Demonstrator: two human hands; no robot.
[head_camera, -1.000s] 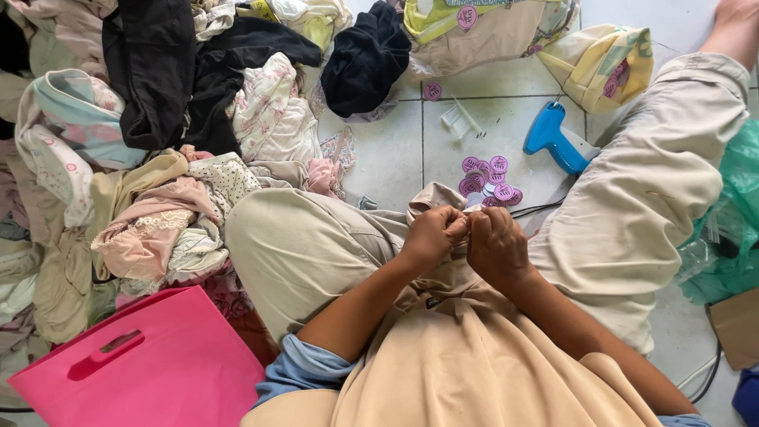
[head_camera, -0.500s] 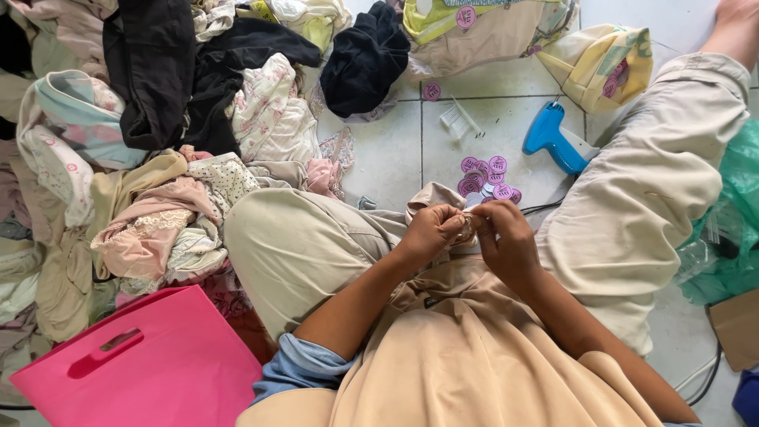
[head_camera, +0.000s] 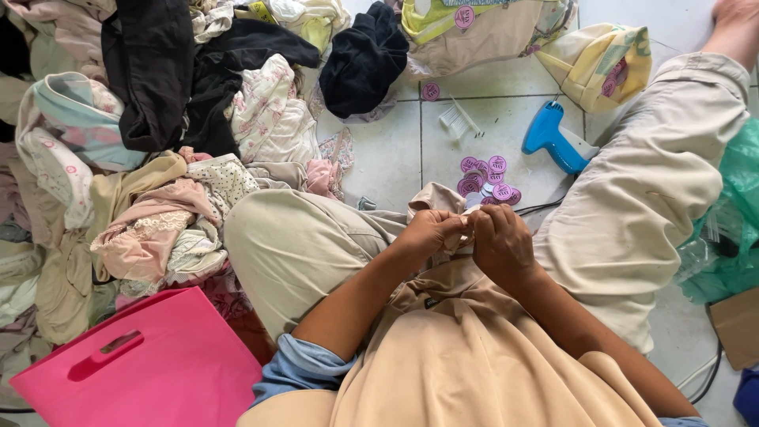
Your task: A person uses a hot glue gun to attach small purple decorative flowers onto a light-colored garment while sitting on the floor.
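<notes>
I sit cross-legged on a tiled floor. My left hand [head_camera: 431, 233] and my right hand [head_camera: 500, 243] meet in front of my lap, both pinching a fold of beige cloth [head_camera: 437, 202]. Fingertips of the two hands touch over the cloth; anything small between them is hidden. Just beyond my hands lies a small heap of round purple tags [head_camera: 486, 178]. A blue tagging gun [head_camera: 553, 141] rests on the tiles to the right of the tags.
A big pile of mixed garments [head_camera: 158, 158] fills the left side, with a dark garment [head_camera: 364, 59] farther back. A pink bag [head_camera: 142, 368] lies at lower left. White plastic fastener strips [head_camera: 458, 119] lie on the tiles. A green plastic bag [head_camera: 727, 229] sits at right.
My hands have stayed together over the cloth, fingers shifting slightly. Nothing else has moved.
</notes>
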